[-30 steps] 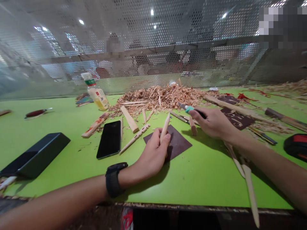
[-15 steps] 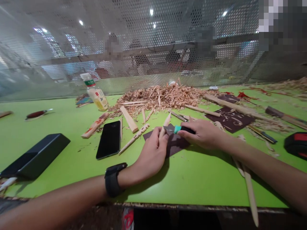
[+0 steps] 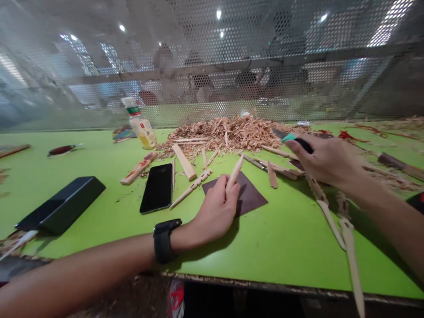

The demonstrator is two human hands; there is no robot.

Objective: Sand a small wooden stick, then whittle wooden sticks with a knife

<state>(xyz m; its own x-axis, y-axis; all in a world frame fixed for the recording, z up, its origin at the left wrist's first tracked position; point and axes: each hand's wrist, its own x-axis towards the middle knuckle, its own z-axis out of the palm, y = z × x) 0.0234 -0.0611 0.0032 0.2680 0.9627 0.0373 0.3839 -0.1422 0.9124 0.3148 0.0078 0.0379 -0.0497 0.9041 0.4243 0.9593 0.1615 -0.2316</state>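
Note:
My left hand [image 3: 218, 205] is closed around a pale pointed wooden stick [image 3: 235, 171], its tip angled up and away. Below that hand lies a dark square of sandpaper [image 3: 250, 196] on the green table. Off to the right and raised, my right hand [image 3: 331, 157] grips a utility knife [image 3: 300, 143] with a black and teal handle, its blade pointing left toward the shavings. A carved wooden stick [image 3: 192, 187] rests left of my left hand. More carved sticks [image 3: 353, 260] lie under my right forearm, one reaching over the front edge.
A heap of wood shavings [image 3: 215, 130] sits at the back against a perforated metal screen [image 3: 212, 97]. On the left are a black phone [image 3: 157, 189], a drink bottle [image 3: 142, 128] and a dark angled box [image 3: 62, 205]. Slim tools [image 3: 253, 161] lie ahead of my hands.
My right hand has lifted the knife off the wooden stick and carried it right and away from me. My left hand still holds the stick. The view has shifted slightly.

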